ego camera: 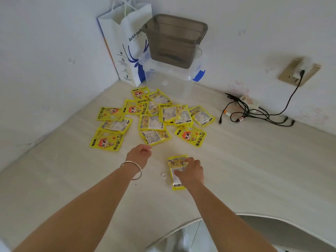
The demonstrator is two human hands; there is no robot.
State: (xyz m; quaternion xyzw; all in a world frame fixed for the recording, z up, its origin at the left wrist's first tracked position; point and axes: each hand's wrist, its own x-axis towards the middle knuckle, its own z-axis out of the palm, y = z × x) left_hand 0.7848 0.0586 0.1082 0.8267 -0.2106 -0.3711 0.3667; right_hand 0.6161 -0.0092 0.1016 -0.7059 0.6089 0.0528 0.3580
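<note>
One yellow packet (176, 161) under right hand (191, 172) — left hand (140, 154) apart.

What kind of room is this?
Probably a room at home, at a pale table set in a corner: there's a wall socket with a plug in it, a paper coffee-shop bag, stacked plastic storage boxes, and yellow snack packets spread out.

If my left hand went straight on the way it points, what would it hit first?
Probably the nearest yellow packet, lying label side up just ahead of the left hand; height unclear.
</note>
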